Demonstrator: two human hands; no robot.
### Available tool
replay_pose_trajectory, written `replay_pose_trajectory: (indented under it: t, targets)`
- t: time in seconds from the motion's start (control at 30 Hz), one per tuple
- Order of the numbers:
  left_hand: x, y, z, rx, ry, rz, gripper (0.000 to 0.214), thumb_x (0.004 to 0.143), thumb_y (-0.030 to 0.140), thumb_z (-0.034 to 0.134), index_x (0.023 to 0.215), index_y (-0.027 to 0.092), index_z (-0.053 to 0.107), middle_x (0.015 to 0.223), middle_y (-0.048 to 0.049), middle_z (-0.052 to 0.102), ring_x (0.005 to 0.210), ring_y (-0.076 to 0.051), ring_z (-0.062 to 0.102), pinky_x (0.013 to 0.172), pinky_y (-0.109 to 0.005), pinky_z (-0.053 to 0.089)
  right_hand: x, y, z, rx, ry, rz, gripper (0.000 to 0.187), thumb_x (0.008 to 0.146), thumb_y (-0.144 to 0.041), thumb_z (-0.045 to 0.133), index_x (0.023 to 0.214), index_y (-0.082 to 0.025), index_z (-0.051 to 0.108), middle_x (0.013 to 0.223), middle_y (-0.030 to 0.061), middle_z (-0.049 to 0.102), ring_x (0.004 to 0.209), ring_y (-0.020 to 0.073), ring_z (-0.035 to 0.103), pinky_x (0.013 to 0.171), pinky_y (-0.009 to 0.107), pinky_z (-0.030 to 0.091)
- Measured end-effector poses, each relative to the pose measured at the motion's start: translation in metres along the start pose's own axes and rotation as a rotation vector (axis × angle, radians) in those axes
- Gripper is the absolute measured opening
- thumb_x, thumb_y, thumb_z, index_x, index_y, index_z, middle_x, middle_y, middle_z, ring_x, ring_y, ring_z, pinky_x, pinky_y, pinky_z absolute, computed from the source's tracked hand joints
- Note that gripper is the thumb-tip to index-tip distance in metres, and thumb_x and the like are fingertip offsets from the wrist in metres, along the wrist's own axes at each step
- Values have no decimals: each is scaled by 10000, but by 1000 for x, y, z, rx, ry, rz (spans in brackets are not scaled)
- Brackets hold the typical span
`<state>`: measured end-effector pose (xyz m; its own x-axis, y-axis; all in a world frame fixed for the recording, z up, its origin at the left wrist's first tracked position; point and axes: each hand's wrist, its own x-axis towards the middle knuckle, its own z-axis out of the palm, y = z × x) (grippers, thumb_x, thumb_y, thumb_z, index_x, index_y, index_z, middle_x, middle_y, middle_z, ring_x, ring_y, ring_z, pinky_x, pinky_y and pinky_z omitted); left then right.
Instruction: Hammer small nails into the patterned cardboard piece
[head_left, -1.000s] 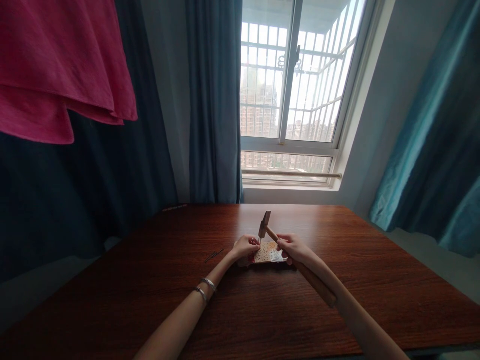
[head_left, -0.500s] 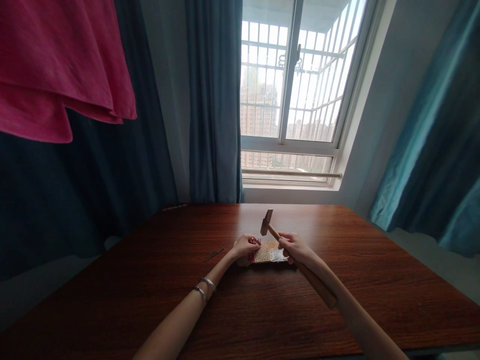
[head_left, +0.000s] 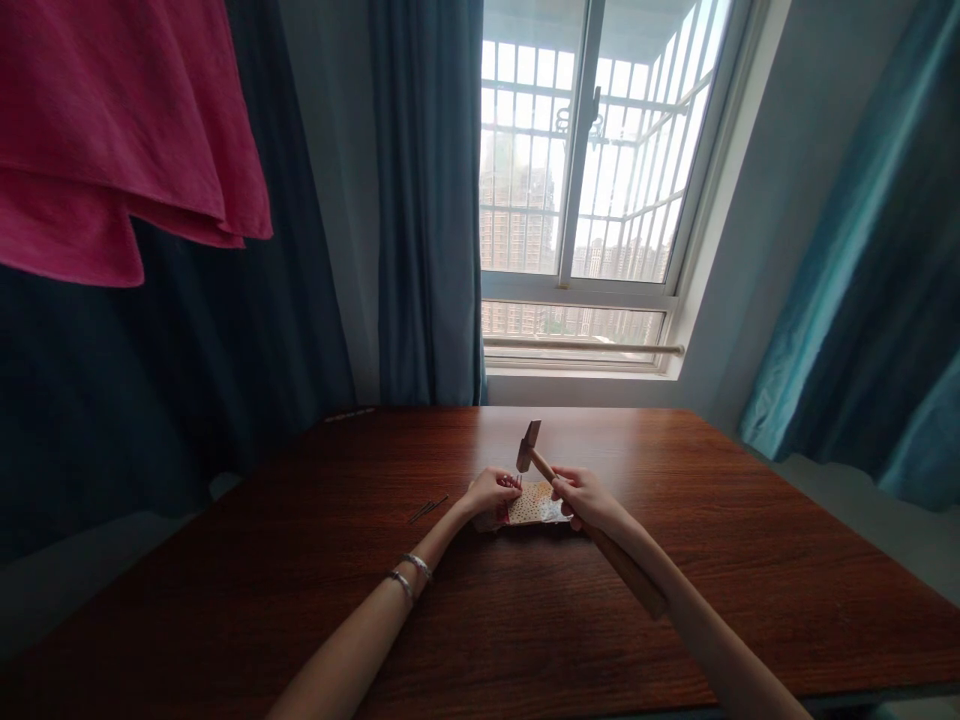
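A hammer (head_left: pixel 529 447) with a wooden handle is gripped in my right hand (head_left: pixel 586 497). Its head is up, just above and right of my left hand's fingertips, and the handle slants back under my right forearm. My left hand (head_left: pixel 491 491) is closed in a pinch around a thin upright nail (head_left: pixel 520 481) at the left part of a flat, dotted board (head_left: pixel 531 503). The nail's lower end is hidden by the fingers. Reddish and whitish patches show at the board's two ends, and my right hand covers part of its right side.
Several loose nails (head_left: pixel 428 509) lie on the brown wooden table (head_left: pixel 480 640) left of the board. Beyond the table's far edge are a window (head_left: pixel 577 290) and blue curtains (head_left: pixel 431 200). A pink cloth (head_left: pixel 127 130) hangs at upper left.
My right hand and the hammer have moved slightly left, bringing the hammer head closer over the nail. My left hand has stayed in place.
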<state>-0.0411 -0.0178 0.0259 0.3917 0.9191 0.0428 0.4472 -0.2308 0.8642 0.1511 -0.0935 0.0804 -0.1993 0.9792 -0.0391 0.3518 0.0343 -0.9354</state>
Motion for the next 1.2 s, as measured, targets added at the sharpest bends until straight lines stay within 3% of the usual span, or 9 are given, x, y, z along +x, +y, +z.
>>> replay_pose_trajectory:
  t: [0.23,0.4,0.87,1.03,1.2]
  targets:
    - [1,0,2,-23,-21,24,291,567,347,636,696,88,666,568,-13,605,538,-116,514,511,-206,368,-1,-8,-2,5,16,-66,344,770,-350,430,1057,-193,536,678,-11,479,417,36,426,309,137,371]
    - [1,-1,-1,-9,-9,21,305,565,354,640,713,90,675,573,-17,611,550,-124,523,516,-212,372,-2,-7,-1,-27,-18,5,298,759,-335,444,962,-157,568,682,2,499,417,37,435,306,133,363]
    - [11,-19,5,-34,-11,34,284,584,346,639,692,85,665,531,-8,584,502,-105,496,480,-199,351,1,-1,1,25,20,-23,325,774,-332,421,1038,-178,534,673,-12,474,413,36,427,309,131,358]
    - [8,-12,3,-53,-11,22,268,569,332,650,687,91,672,533,-12,593,513,-115,507,482,-202,358,0,-2,2,11,6,4,319,761,-332,436,999,-157,556,673,-3,488,408,37,423,305,138,358]
    - [3,-3,1,-45,-10,17,263,567,324,651,678,86,669,531,-10,591,514,-114,506,484,-203,356,-1,-1,3,52,7,-23,359,767,-326,433,1083,-181,524,680,-7,482,421,41,432,308,140,367]
